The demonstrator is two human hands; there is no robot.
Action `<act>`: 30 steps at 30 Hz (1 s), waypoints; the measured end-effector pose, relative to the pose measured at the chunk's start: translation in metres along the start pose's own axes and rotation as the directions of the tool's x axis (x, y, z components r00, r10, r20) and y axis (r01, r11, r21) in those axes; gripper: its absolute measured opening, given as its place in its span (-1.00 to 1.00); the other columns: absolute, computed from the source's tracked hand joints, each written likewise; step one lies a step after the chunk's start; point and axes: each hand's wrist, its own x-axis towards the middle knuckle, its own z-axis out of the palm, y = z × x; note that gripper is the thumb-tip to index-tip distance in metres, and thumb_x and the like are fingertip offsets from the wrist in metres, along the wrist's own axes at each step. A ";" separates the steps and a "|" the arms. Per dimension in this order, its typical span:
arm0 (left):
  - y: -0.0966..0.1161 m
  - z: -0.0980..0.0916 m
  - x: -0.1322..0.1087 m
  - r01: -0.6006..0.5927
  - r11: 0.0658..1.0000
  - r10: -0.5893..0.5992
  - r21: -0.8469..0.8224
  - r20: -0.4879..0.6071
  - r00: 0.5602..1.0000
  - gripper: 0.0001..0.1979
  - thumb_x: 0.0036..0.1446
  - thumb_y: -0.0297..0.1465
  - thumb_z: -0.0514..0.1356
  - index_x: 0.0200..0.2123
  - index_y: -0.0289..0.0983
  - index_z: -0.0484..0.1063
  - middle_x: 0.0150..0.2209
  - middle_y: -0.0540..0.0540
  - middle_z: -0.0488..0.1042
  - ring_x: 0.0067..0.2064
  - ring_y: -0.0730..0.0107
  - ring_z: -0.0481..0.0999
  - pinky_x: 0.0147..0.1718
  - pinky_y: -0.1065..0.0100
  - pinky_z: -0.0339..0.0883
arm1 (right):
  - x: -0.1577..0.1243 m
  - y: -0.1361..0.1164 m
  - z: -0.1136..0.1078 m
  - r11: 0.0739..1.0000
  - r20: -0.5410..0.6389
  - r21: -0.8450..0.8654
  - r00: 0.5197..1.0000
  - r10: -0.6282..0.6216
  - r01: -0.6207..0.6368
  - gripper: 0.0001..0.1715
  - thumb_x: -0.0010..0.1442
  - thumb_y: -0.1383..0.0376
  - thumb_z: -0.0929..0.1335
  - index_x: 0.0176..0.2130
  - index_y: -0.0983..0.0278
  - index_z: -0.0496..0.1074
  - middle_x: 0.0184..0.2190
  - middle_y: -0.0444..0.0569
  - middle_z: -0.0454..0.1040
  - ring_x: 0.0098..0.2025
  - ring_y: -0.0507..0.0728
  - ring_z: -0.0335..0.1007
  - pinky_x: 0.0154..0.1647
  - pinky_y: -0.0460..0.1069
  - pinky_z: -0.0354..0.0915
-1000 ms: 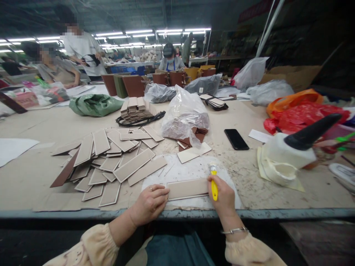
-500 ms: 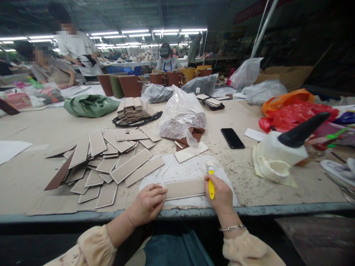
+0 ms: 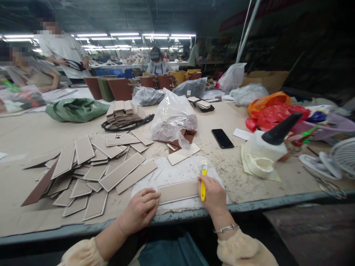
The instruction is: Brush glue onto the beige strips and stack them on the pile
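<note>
In front of me a long beige panel (image 3: 179,191) with a pale border lies on a whitish sheet (image 3: 219,173) by the table edge. My left hand (image 3: 144,207) pinches its left end, fingers close together. A yellow-handled paintbrush (image 3: 203,184) is held in my right hand (image 3: 213,194), bristles pointing away from me. The fingertips of that hand also touch the panel's right end. To the left spreads a loose pile of similar panels (image 3: 88,173), some overlapping. One narrow pale piece (image 3: 183,153) lies just beyond the sheet.
Behind the sheet stands a clear plastic bag (image 3: 173,118) with brown pieces. A black phone (image 3: 222,138) lies to its right. Farther right are a white container with a black nozzle (image 3: 266,147) and red plastic bags (image 3: 280,116). Stacked panels (image 3: 124,113) and a green bag (image 3: 76,109) sit behind the pile.
The view has turned slightly to the right, so the things on the table appear shifted left. Both hands keep their places on the panel, and the brush stays in the right hand.
</note>
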 end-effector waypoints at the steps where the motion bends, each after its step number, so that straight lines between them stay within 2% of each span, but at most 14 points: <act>1: 0.000 0.000 0.000 -0.006 1.000 0.007 0.007 0.000 1.000 -0.82 0.18 -0.53 0.10 -0.25 -0.25 0.49 -0.09 -0.11 0.54 -0.03 0.25 0.45 0.01 0.18 0.39 | 0.000 -0.005 -0.001 1.000 0.000 0.027 1.000 -0.014 0.014 -0.85 0.25 0.39 0.26 -0.21 0.28 0.42 -0.32 0.00 0.48 -0.24 0.19 0.36 -0.21 0.04 0.25; 6: -0.002 0.000 0.000 -0.041 0.999 0.040 0.031 0.008 0.999 -0.81 0.18 -0.54 0.10 -0.21 -0.25 0.48 -0.10 -0.14 0.54 -0.03 0.24 0.46 0.01 0.18 0.40 | -0.002 -0.050 0.003 0.956 0.090 0.267 0.985 -0.148 0.120 -0.81 0.27 0.43 0.22 -0.18 0.25 0.37 -0.28 0.03 0.43 -0.18 0.19 0.34 -0.14 0.06 0.30; 8: -0.003 0.000 0.000 -0.050 0.998 0.050 0.028 0.010 0.999 -0.80 0.18 -0.55 0.10 -0.19 -0.25 0.47 -0.09 -0.14 0.53 -0.02 0.24 0.46 0.02 0.18 0.40 | -0.004 -0.068 0.008 0.926 0.135 0.345 0.968 -0.212 0.155 -0.87 0.26 0.40 0.25 -0.17 0.25 0.34 -0.19 0.06 0.43 -0.04 0.21 0.32 0.00 0.10 0.28; 10: -0.004 0.001 -0.001 -0.058 0.998 0.058 0.018 0.009 0.998 -0.80 0.17 -0.55 0.10 -0.18 -0.25 0.46 -0.10 -0.13 0.53 -0.02 0.25 0.45 0.03 0.18 0.39 | -0.007 -0.081 0.013 0.903 0.175 0.396 0.951 -0.255 0.169 -0.82 0.23 0.35 0.30 -0.11 0.26 0.32 -0.07 0.11 0.40 0.13 0.25 0.22 0.15 0.16 0.18; 13: -0.004 0.001 0.000 -0.063 0.998 0.063 0.005 0.008 0.998 -0.80 0.17 -0.56 0.11 -0.16 -0.26 0.44 -0.10 -0.13 0.53 -0.01 0.24 0.45 0.02 0.18 0.40 | -0.012 -0.089 0.018 0.894 0.235 0.425 0.937 -0.259 0.140 -0.68 0.19 0.28 0.37 -0.06 0.25 0.29 0.04 0.14 0.36 0.25 0.29 0.08 0.24 0.24 0.06; 17: -0.003 -0.001 0.001 -0.064 0.998 0.064 0.001 0.005 0.998 -0.81 0.16 -0.56 0.11 -0.18 -0.26 0.44 -0.11 -0.13 0.53 -0.03 0.24 0.45 0.00 0.18 0.40 | -0.013 -0.088 0.021 0.904 0.262 0.414 0.936 -0.236 0.112 -0.63 0.16 0.26 0.39 -0.04 0.24 0.29 0.08 0.16 0.34 0.28 0.31 0.04 0.24 0.29 0.03; 21: -0.001 -0.003 0.001 -0.032 0.999 0.032 -0.003 0.022 0.999 -0.82 0.17 -0.56 0.11 -0.21 -0.25 0.45 -0.11 -0.14 0.53 -0.03 0.24 0.45 0.00 0.17 0.39 | -0.007 -0.074 0.015 0.925 0.184 0.368 0.968 -0.172 0.094 -0.77 0.19 0.33 0.35 -0.11 0.25 0.32 -0.01 0.14 0.39 0.19 0.29 0.17 0.20 0.25 0.12; 24: 0.001 -0.003 0.003 0.008 0.999 -0.007 -0.032 0.031 0.999 -0.83 0.17 -0.53 0.11 -0.20 -0.25 0.45 -0.12 -0.15 0.52 -0.04 0.24 0.45 0.00 0.17 0.38 | 0.000 -0.044 0.000 0.931 0.129 0.364 0.988 -0.088 0.035 -0.75 0.20 0.39 0.32 -0.09 0.25 0.29 -0.11 0.10 0.42 0.04 0.24 0.31 0.09 0.17 0.25; 27: 0.003 -0.003 0.006 0.060 0.995 -0.058 -0.086 0.026 0.998 -0.88 0.18 -0.49 0.12 -0.24 -0.24 0.43 -0.15 -0.14 0.50 -0.07 0.26 0.45 -0.03 0.18 0.38 | 0.002 -0.005 -0.019 0.924 0.164 0.382 0.983 -0.085 0.017 -0.62 0.15 0.40 0.37 -0.05 0.21 0.25 -0.06 0.06 0.41 0.01 0.21 0.33 0.04 0.12 0.29; 30: 0.006 -0.003 0.009 0.112 0.989 -0.109 -0.101 0.036 0.993 -0.92 0.19 -0.46 0.12 -0.26 -0.24 0.40 -0.17 -0.15 0.48 -0.11 0.26 0.45 -0.10 0.22 0.39 | -0.001 0.024 -0.032 0.926 0.212 0.377 0.974 -0.078 -0.007 -0.62 0.12 0.38 0.40 -0.09 0.18 0.25 -0.05 0.01 0.41 0.01 0.20 0.33 0.03 0.11 0.27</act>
